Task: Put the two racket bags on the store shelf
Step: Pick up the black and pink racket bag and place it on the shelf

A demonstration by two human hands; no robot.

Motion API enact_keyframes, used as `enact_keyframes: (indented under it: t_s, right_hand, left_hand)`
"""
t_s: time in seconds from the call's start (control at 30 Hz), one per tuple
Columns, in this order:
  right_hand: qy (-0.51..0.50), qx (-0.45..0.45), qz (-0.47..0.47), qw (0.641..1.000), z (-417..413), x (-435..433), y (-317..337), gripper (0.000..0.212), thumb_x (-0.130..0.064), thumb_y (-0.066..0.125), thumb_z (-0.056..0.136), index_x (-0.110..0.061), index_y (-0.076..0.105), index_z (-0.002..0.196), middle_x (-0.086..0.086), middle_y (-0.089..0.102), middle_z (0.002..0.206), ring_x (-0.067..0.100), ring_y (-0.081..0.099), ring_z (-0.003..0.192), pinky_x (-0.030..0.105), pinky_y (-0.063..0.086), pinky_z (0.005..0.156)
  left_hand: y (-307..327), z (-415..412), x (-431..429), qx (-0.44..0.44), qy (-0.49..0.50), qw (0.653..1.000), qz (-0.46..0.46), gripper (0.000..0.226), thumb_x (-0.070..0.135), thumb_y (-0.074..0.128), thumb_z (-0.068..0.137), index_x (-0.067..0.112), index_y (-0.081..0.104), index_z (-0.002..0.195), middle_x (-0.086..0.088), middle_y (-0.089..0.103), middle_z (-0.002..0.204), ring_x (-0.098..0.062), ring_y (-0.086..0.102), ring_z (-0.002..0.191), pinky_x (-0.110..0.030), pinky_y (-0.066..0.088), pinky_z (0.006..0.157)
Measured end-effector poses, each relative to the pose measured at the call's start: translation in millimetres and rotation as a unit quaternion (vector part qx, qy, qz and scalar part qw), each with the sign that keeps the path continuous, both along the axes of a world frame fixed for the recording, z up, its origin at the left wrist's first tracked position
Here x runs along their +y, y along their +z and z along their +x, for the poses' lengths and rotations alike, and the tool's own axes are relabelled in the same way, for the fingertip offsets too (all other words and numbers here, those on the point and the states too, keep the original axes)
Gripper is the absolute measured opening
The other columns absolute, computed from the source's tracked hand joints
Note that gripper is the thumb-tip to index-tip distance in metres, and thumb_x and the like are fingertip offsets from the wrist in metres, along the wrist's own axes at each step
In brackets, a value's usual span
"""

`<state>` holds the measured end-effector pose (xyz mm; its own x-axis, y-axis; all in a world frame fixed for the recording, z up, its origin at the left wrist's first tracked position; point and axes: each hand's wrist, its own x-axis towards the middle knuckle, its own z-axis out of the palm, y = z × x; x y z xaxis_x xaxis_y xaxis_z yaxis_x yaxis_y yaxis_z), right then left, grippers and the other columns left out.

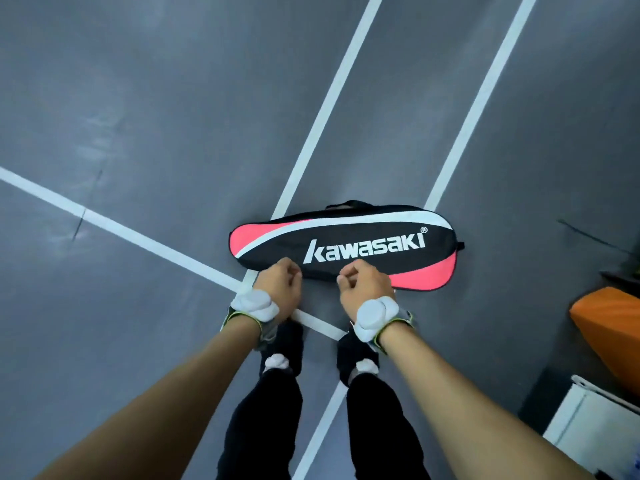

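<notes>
Kawasaki racket bag (346, 245), black with pink and white panels, lay flat on the grey court floor (138, 116) across the white court lines (332, 95), just ahead of the person's feet. Only this one bag showed in the head view; the second bag and the store shelf were out of sight.

Both hands reached down to the bag's near long edge. The left hand (280, 287) was curled at the edge under the start of the logo, and the right hand (363, 285) was curled beside it, near the middle of the bag. Fingers of both were bent inward, but whether they already pinched the fabric or only touched it could not be told from this angle.

To lift it well, the hands would likely need to spread further apart along the edge, since a long soft bag sags at its ends when held near one spot. Taking the carry strap (343, 204), which peeked out at the far edge, looked a surer hold. An orange object (606, 327) and a white box (595, 431) sat at the right, well apart from the bag.
</notes>
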<state>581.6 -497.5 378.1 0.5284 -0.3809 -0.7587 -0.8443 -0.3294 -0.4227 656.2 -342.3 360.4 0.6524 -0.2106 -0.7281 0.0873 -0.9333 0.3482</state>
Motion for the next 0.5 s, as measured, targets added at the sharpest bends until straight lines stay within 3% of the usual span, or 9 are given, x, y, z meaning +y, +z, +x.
enact_keyframes:
  t_s: [0.2, 0.33, 0.4, 0.5]
  right_hand:
    - [0.070, 0.023, -0.001, 0.997, 41, 17, -126, 0.006, -0.030, 0.060, 0.087, -0.030, 0.056, 0.091, -0.007, 0.075, 0.091, 0.025, 0.068, 0.091, 0.034, 0.055, 0.083]
    - [0.139, 0.024, -0.011, 0.990, 69, 18, -189, 0.025, -0.028, 0.063, 0.088, -0.025, 0.058, 0.112, -0.003, 0.071, 0.109, 0.028, 0.066, 0.102, 0.038, 0.054, 0.087]
    - [0.175, 0.019, -0.025, 0.984, 84, 21, -234, 0.035, -0.028, 0.065, 0.088, -0.024, 0.055, 0.121, 0.000, 0.066, 0.120, 0.029, 0.063, 0.108, 0.038, 0.052, 0.088]
    - [0.227, 0.004, -0.038, 0.973, 106, 25, -282, 0.044, -0.023, 0.067, 0.087, -0.023, 0.048, 0.127, 0.004, 0.056, 0.131, 0.030, 0.052, 0.121, 0.041, 0.050, 0.088]
  left_hand:
    - [-128, 48, 31, 0.005, -0.050, 0.999, 0.005, 0.017, 0.021, 0.054, 0.093, 0.014, 0.062, 0.106, -0.009, 0.069, 0.101, -0.032, 0.065, 0.091, -0.040, 0.053, 0.082]
    - [-193, 84, 47, -0.034, -0.050, 0.998, -0.007, 0.034, 0.023, 0.058, 0.093, 0.012, 0.059, 0.125, -0.012, 0.061, 0.123, -0.031, 0.063, 0.104, -0.035, 0.048, 0.093]
    - [-239, 101, 60, -0.049, -0.066, 0.997, 0.005, 0.043, 0.026, 0.062, 0.092, 0.013, 0.056, 0.133, -0.011, 0.054, 0.134, -0.032, 0.057, 0.115, -0.033, 0.042, 0.099]
    - [-288, 118, 73, -0.054, -0.129, 0.988, 0.063, 0.057, 0.036, 0.064, 0.091, 0.021, 0.047, 0.143, -0.015, 0.038, 0.149, -0.040, 0.037, 0.135, -0.043, 0.034, 0.112]
